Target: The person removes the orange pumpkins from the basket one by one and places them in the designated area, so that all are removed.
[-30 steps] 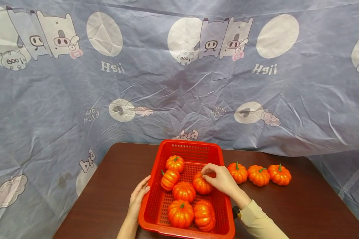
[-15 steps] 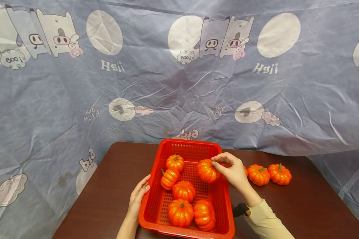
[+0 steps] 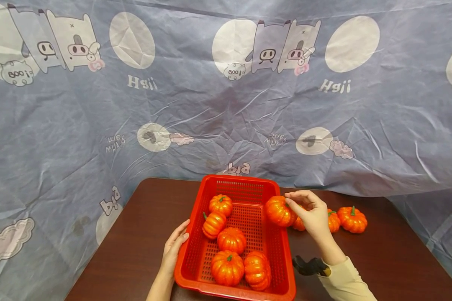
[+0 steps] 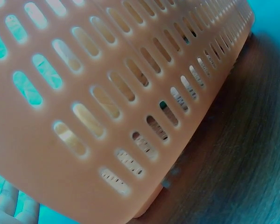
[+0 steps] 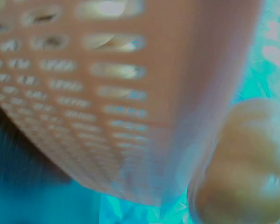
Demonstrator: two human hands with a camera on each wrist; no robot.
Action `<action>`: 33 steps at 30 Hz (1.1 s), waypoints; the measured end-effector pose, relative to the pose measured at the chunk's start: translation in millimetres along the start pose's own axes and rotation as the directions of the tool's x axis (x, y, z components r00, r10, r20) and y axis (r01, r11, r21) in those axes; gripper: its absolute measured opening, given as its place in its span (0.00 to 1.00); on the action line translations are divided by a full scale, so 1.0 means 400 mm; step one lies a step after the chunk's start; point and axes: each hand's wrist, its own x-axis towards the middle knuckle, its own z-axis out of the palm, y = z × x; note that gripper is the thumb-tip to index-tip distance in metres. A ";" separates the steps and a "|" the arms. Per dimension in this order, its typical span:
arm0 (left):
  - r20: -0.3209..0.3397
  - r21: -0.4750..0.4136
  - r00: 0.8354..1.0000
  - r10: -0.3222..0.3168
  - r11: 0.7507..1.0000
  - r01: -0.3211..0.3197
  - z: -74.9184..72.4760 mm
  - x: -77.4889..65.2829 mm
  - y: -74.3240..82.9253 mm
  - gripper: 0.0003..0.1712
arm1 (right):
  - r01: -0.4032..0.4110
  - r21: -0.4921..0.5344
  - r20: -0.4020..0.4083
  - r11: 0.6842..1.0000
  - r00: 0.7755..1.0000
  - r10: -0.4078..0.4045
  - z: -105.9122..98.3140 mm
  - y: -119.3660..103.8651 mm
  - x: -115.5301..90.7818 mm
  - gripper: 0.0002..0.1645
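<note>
My right hand [image 3: 309,213] pinches a small orange pumpkin [image 3: 279,212] at its top, over the right rim of the red plastic basket [image 3: 241,179]. In the right wrist view, the pumpkin [image 5: 247,163] hangs beside the perforated wall [image 5: 163,70], higher than most of it. With fairly straight fingers, my left hand [image 3: 173,248] rests against the basket's left rim. Only a bit of its fingers [image 4: 7,198] shows past the edge in the left wrist view. Inside the basket lie several pumpkins, among them one by the front [image 3: 227,268].
To the right of the basket, a row of pumpkins sits on the dark brown table [image 3: 384,251]: an end one [image 3: 352,219], a middle one [image 3: 333,220] and one [image 3: 299,224] half hidden behind my right hand. A printed grey-blue cloth [image 3: 226,104] hangs around the table.
My right hand has lifted the pumpkin from inside the basket and carried it right, to above the right rim. My left hand and the basket have stayed in place.
</note>
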 end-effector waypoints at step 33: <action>0.014 -0.015 1.000 0.005 1.000 -0.005 -0.003 0.000 -0.003 0.27 | -0.127 0.022 -0.255 0.992 0.958 0.128 -0.137 0.091 -0.140 0.14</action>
